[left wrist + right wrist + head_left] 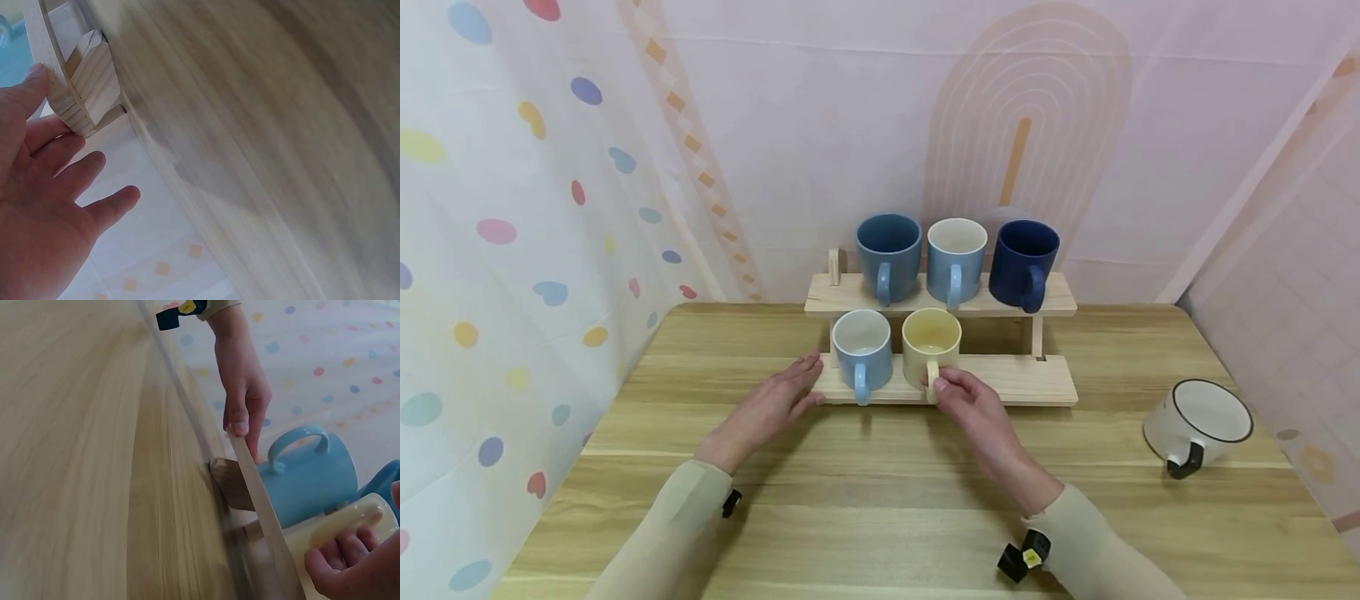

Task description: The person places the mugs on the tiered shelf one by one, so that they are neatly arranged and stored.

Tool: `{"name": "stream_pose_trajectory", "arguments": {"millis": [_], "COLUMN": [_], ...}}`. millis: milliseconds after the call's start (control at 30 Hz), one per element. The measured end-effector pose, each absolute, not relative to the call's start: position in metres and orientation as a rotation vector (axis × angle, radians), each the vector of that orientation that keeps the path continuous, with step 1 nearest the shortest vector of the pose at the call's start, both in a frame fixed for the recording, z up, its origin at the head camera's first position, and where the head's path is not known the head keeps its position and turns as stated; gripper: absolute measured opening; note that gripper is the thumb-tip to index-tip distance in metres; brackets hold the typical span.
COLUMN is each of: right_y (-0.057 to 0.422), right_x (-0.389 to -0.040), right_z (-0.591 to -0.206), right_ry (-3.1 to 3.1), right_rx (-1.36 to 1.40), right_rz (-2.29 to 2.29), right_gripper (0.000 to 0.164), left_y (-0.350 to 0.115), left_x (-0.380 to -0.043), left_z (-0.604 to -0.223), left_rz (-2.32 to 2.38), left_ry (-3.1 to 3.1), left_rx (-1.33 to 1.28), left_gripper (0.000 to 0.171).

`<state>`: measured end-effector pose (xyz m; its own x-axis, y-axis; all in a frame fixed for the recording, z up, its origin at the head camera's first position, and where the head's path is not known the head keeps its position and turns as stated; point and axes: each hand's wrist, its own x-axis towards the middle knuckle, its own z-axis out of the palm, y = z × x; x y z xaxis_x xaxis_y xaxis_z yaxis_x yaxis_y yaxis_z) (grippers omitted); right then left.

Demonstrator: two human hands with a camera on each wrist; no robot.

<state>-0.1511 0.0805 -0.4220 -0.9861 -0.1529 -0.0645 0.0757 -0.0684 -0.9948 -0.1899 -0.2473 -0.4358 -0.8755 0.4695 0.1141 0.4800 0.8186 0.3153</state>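
Note:
A two-tier wooden shelf point(1015, 382) stands on the table. My left hand point(775, 402) holds the left end of its lower board, thumb at the front edge point(62, 94) and the other fingers spread. With my right hand point(973, 408) I pinch the handle of a pale yellow mug point(931, 337) on the lower board. A light blue mug point(862, 350) with a white inside stands just left of it. Along the upper board are a medium blue mug point(889, 258), a light blue mug point(957, 260) with a white inside and a navy mug point(1024, 262).
On the right of the wooden table point(865, 508) sits a white mug point(1195, 421) with a black rim and handle. A patterned curtain point(820, 125) hangs behind the shelf and at both sides.

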Motion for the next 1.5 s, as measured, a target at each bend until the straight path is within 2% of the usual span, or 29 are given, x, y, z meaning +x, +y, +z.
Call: {"name": "stream_pose_trajectory", "arguments": {"millis": [167,633,1000,1333,1500], "right_y": [0.094,0.152,0.202,0.249,0.271], "right_x": [-0.144,-0.125,-0.1,-0.085,-0.079], "right_z": [-0.421,-0.408,-0.381,-0.381,-0.383], "right_ry": [2.183,2.757,3.023,3.261,3.258], "right_rx": [-0.169,-0.424,-0.315,-0.139,-0.002], "right_rz": [-2.116,-1.694,-1.445,-1.418,-1.404], "right_gripper": [0.041,0.033,0.032,0.03,0.039], "left_y": [-0.248,-0.251,-0.251,-0.25,-0.249], "left_x": [-0.191,-0.194,-0.193,-0.194,-0.194], "left_z": [-0.436,-0.438,-0.436,-0.438,-0.439], "left_rz": [-0.532,-0.513,-0.498,-0.496,-0.502], "left_ry": [-2.978,-2.966,-2.96,-2.944,-2.933], "left_rx": [-0.77,-0.783,-0.786,-0.801,-0.804], "left_gripper": [0.062,0.062,0.062,0.061,0.061]}}
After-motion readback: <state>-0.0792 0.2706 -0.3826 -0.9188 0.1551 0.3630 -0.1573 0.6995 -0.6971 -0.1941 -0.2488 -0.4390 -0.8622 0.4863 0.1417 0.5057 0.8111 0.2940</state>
